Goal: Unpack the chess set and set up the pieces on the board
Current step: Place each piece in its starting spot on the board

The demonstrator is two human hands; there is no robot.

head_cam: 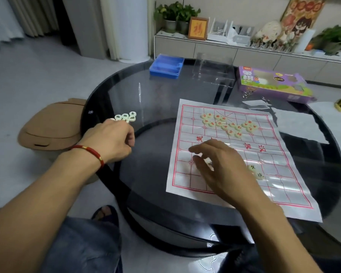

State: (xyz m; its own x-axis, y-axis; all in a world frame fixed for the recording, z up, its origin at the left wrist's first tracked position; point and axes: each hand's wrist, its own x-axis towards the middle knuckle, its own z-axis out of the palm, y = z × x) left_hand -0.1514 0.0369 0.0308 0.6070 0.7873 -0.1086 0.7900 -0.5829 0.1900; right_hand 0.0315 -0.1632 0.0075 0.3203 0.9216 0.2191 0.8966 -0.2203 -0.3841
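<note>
L hand [111, 140] rests at the glass table [150, 107] edge, fingers curled under; can't tell if it grips anything. Small pile of pale pieces w/ dark characters [125, 117] sits just beyond its knuckles, touching or nearly so. R hand [217, 164] hovers low over the near half of the paper board [280, 154], fingers spread & relaxed, holding nothing visible. Two pieces [255, 171] lie just right of that hand. Red-marked pieces [228, 124] cluster beyond its fingertips, on the far half. Purple box [272, 83], blue case [166, 66], clear lid [214, 69] well beyond.
</note>
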